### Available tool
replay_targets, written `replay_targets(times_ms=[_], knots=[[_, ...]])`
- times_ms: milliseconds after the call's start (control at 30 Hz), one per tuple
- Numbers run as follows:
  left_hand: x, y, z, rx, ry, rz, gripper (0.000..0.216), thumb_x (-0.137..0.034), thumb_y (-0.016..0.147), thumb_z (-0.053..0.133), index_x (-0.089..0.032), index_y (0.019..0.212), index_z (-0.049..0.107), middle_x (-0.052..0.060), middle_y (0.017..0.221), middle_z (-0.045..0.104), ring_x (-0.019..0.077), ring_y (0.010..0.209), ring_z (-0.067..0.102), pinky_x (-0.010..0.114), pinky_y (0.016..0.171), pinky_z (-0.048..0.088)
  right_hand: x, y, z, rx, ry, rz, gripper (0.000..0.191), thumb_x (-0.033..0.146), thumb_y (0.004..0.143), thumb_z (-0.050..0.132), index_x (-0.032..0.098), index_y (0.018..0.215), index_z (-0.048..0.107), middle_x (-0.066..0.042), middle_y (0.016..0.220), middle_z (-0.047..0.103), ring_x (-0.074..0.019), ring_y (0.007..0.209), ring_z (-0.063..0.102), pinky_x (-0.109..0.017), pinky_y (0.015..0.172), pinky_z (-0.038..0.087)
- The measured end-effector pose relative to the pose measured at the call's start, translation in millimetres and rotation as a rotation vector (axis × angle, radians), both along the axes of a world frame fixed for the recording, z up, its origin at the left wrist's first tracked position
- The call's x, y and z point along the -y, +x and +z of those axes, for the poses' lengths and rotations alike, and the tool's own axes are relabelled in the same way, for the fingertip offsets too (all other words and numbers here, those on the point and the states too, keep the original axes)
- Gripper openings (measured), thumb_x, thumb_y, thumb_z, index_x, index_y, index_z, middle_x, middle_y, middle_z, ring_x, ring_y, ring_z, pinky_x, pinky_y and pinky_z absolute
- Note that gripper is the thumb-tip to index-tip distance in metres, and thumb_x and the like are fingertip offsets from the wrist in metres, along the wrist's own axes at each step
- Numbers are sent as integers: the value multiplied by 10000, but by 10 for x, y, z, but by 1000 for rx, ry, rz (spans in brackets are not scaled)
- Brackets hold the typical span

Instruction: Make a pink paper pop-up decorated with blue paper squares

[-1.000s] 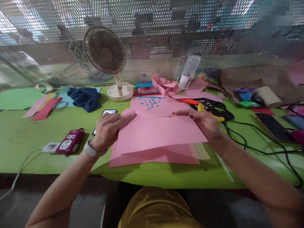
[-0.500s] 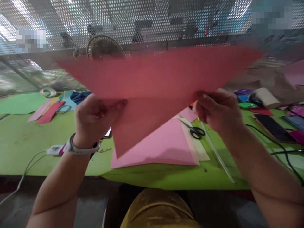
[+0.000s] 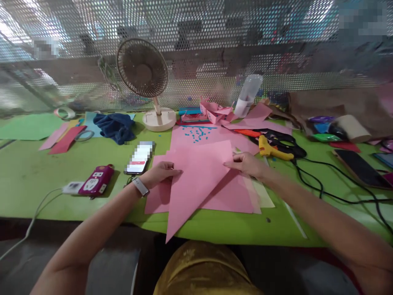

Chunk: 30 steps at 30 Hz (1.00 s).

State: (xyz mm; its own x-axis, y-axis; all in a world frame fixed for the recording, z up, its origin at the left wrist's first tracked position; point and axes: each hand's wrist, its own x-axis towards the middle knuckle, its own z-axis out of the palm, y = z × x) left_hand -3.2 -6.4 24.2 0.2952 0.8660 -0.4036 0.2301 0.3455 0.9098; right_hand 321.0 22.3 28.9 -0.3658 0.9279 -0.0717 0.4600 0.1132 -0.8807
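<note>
A folded piece of pink paper with a long pointed corner is held between my two hands, its tip hanging past the stack toward me. My left hand pinches its left edge, thumb on top. On the right edge, my right hand grips it between thumb and fingers. Beneath lie flat pink sheets, with a pale yellow sheet showing at their right side. Whether the held paper touches them, I cannot tell.
A desk fan stands at the back. Left are a phone, a purple power bank and a blue cloth. Right are a yellow glue gun, black cables and another phone. Blue dots lie behind the paper.
The pink paper has come down from high in front of me to just over the stack, and both hands have lowered and moved away with it. Both still hold it.
</note>
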Motion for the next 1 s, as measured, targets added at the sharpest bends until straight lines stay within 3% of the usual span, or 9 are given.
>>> replay_targets(times_ms=[100, 200, 300, 400, 467, 567, 667, 833, 1000], knots=[[-41, 25, -9, -36, 48, -35, 484, -442, 627, 818, -177, 616, 414, -56, 540, 497, 63, 496, 459, 192, 466, 327, -97, -34, -14, -48, 28, -84, 433, 590, 670, 728, 198, 577, 570, 32, 549, 492, -123, 550, 452, -286, 555, 398], [-92, 47, 8, -81, 89, -75, 472, -483, 674, 776, -183, 639, 414, -40, 568, 526, 81, 513, 498, 204, 480, 346, -272, -70, 40, -209, -56, -156, 397, 540, 659, 759, 182, 794, 653, 24, 650, 592, -118, 584, 518, -268, 581, 445], [-100, 39, 49, -304, 178, -141, 427, -547, 747, 692, -187, 703, 467, -19, 577, 552, 114, 490, 521, 230, 469, 359, -449, -95, 42, -280, -105, -143, 425, 430, 582, 830, 174, 888, 684, -13, 789, 682, -144, 680, 605, -281, 665, 500], [-17, 39, 134, -799, 558, -22, 432, -573, 803, 627, -166, 940, 584, 32, 652, 617, 192, 577, 596, 292, 530, 428, -551, -92, -45, -186, -5, -187, 363, 391, 576, 830, 164, 825, 696, -11, 760, 687, -156, 684, 614, -280, 662, 500], [85, 90, 178, -978, 872, 25, 444, -538, 875, 558, -161, 1105, 591, 93, 842, 686, 251, 805, 659, 360, 697, 492, -576, -73, -127, -137, 51, -188, 326, 400, 598, 812, 169, 798, 700, -9, 739, 685, -164, 682, 614, -280, 650, 495], [250, 269, 142, -875, 1163, -365, 402, -416, 983, 410, -203, 1303, 527, 113, 1351, 570, 256, 1266, 509, 410, 1032, 397, -580, -40, -231, -138, 38, -159, 303, 409, 612, 800, 181, 787, 705, -8, 750, 693, -168, 684, 620, -281, 653, 493], [347, 476, -18, -810, 1237, -634, 602, -488, 973, 393, -225, 1503, 280, 90, 1546, 340, 241, 1444, 266, 413, 1172, 212, -570, -25, -268, -171, 6, -161, 328, 419, 590, 812, 179, 787, 706, -4, 761, 696, -164, 691, 624, -280, 672, 495], [343, 594, -242, -746, 1212, -755, 620, -548, 966, 351, -243, 1502, 290, 99, 1543, 338, 241, 1449, 255, 469, 1192, 119, -576, -39, -158, -169, -64, -172, 370, 392, 550, 832, 167, 817, 706, 3, 727, 686, -144, 668, 611, -275, 669, 495], [323, 596, -134, -724, 1188, -792, 569, -518, 972, 364, -227, 1461, 375, 137, 1513, 386, 275, 1422, 313, 525, 1167, 177, -711, -116, 24, -63, -33, -33, 280, 375, 610, 780, 157, 774, 718, -42, 780, 717, -151, 722, 624, -292, 732, 489]])
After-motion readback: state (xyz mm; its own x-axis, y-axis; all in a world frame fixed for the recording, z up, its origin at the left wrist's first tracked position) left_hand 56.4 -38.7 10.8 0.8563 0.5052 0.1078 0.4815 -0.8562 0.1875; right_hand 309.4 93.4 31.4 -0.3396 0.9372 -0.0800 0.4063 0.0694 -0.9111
